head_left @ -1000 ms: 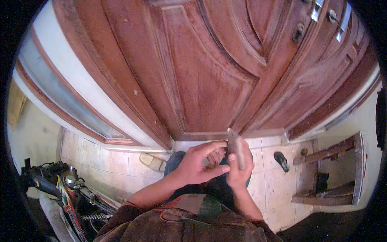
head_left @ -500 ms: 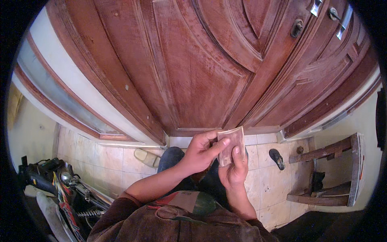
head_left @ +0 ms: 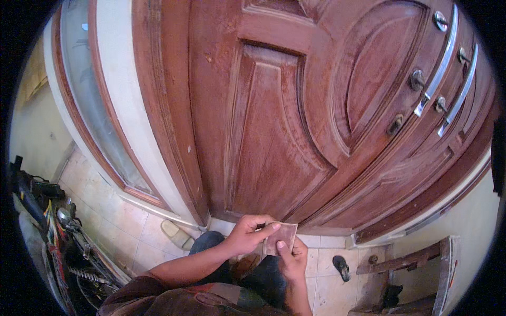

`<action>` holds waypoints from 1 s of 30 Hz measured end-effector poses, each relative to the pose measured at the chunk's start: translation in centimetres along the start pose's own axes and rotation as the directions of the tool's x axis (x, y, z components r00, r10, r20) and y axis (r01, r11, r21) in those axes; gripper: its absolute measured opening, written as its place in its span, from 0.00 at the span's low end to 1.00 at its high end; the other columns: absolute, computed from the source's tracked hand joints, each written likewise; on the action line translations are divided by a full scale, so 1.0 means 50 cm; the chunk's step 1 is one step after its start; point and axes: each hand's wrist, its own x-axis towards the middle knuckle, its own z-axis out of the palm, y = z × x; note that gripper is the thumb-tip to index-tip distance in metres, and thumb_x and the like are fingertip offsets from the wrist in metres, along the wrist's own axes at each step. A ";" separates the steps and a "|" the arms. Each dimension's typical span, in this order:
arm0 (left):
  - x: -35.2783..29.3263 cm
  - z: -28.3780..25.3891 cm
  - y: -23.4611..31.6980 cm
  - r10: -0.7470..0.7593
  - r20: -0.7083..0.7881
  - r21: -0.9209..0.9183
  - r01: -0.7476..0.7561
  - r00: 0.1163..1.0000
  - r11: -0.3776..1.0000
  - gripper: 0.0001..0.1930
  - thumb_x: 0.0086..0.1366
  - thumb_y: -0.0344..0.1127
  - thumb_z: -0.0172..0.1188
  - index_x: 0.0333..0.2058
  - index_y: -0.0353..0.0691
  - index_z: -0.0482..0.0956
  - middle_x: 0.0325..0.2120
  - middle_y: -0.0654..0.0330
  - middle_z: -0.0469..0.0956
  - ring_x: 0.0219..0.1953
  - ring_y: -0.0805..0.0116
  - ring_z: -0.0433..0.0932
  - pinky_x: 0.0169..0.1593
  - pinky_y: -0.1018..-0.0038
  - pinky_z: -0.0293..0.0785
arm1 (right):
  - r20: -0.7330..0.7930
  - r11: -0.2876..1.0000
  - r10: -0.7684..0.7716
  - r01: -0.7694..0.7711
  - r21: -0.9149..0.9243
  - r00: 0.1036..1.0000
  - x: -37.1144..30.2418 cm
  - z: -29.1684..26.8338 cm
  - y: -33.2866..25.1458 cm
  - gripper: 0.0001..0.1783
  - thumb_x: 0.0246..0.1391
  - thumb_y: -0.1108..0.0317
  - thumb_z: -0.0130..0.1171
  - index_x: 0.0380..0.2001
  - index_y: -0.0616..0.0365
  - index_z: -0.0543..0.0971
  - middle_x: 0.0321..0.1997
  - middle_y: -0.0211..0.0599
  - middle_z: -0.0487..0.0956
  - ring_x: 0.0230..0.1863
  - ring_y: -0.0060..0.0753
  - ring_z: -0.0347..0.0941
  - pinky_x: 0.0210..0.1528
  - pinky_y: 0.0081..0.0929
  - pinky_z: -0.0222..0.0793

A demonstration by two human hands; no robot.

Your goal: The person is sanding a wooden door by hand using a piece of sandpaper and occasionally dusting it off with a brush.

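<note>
We hold brown sandpaper-like sheet (head_left: pixel 279 238) near, before carved wooden door (head_left: pixel 269 142) — left hand (head_left: pixel 247 234) pinching left edge, right hand (head_left: pixel 293 259) gripping right side. Door wear looks partial: pale scuffs amid darker red-brown. Tiled floor (head_left: pixel 118 222): beige slipper (head_left: pixel 176 235) left, black flip-flop (head_left: pixel 341 267) right.

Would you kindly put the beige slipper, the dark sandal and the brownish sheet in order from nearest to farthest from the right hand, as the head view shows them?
1. Brownish sheet: gripped by the right hand.
2. Dark sandal: on the tiled floor, to the right.
3. Beige slipper: across to the left.
</note>
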 end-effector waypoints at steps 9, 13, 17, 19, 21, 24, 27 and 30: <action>-0.002 -0.101 0.004 0.011 -0.159 -0.070 -0.022 0.987 0.997 0.22 0.79 0.39 0.53 0.65 0.33 0.71 0.60 0.52 0.77 0.58 0.60 0.80 0.63 0.65 0.73 | 0.148 0.543 -0.706 0.663 -0.515 0.692 0.210 0.155 -0.166 0.25 0.64 0.84 0.52 0.65 0.73 0.73 0.65 0.57 0.78 0.68 0.47 0.73 0.70 0.38 0.66; -0.037 -0.120 0.007 0.015 -0.159 -0.062 -0.025 0.987 0.998 0.19 0.78 0.33 0.55 0.63 0.34 0.73 0.55 0.53 0.80 0.54 0.65 0.81 0.61 0.67 0.74 | 0.246 0.053 -0.934 0.780 -0.624 0.260 0.391 0.236 -0.254 0.29 0.57 0.89 0.50 0.63 0.72 0.75 0.62 0.59 0.79 0.65 0.55 0.77 0.67 0.42 0.71; -0.038 -0.144 0.031 0.071 -0.123 -0.001 -0.072 0.990 0.997 0.19 0.78 0.34 0.55 0.62 0.32 0.74 0.53 0.52 0.81 0.53 0.63 0.82 0.60 0.66 0.75 | 0.224 -0.103 -0.972 0.730 -0.676 0.070 0.505 0.290 -0.270 0.33 0.50 0.92 0.50 0.62 0.70 0.76 0.61 0.58 0.80 0.63 0.58 0.78 0.66 0.45 0.74; -0.030 -0.166 0.020 0.069 -0.128 -0.005 -0.071 0.989 0.997 0.19 0.78 0.34 0.55 0.62 0.31 0.74 0.52 0.51 0.81 0.53 0.63 0.82 0.60 0.65 0.75 | 0.176 -0.027 -0.976 0.735 -0.677 0.126 0.510 0.311 -0.249 0.32 0.50 0.91 0.49 0.61 0.72 0.76 0.60 0.59 0.80 0.63 0.59 0.77 0.66 0.46 0.74; -0.037 -0.186 0.015 0.068 -0.166 0.027 -0.065 0.984 0.998 0.20 0.78 0.38 0.55 0.61 0.31 0.75 0.51 0.49 0.82 0.52 0.60 0.83 0.59 0.64 0.76 | 0.121 0.040 -0.975 0.687 -0.726 0.184 0.494 0.320 -0.209 0.30 0.52 0.89 0.48 0.60 0.75 0.76 0.60 0.59 0.80 0.64 0.59 0.77 0.67 0.47 0.73; -0.065 -0.192 -0.003 0.025 -0.240 0.065 -0.009 0.970 0.998 0.23 0.79 0.45 0.54 0.59 0.31 0.76 0.49 0.48 0.83 0.50 0.57 0.84 0.57 0.63 0.78 | 0.074 0.095 -0.975 0.698 -0.710 0.208 0.486 0.318 -0.217 0.30 0.52 0.90 0.49 0.60 0.75 0.75 0.59 0.59 0.80 0.63 0.59 0.78 0.66 0.45 0.74; -0.094 -0.205 -0.025 -0.081 -0.305 0.028 0.094 0.949 0.995 0.22 0.79 0.44 0.53 0.59 0.31 0.76 0.49 0.48 0.83 0.50 0.57 0.84 0.58 0.63 0.78 | 0.068 0.110 -0.977 0.749 -0.654 0.203 0.497 0.327 -0.254 0.31 0.51 0.92 0.49 0.61 0.73 0.76 0.59 0.57 0.81 0.62 0.55 0.79 0.63 0.43 0.76; -0.112 -0.213 -0.045 -0.140 -0.304 -0.012 0.143 0.942 0.990 0.19 0.80 0.39 0.51 0.60 0.32 0.76 0.50 0.50 0.83 0.51 0.59 0.83 0.59 0.64 0.78 | 0.095 0.066 -0.981 0.750 -0.658 0.169 0.505 0.312 -0.245 0.33 0.49 0.93 0.49 0.61 0.70 0.77 0.59 0.55 0.82 0.60 0.54 0.81 0.62 0.40 0.77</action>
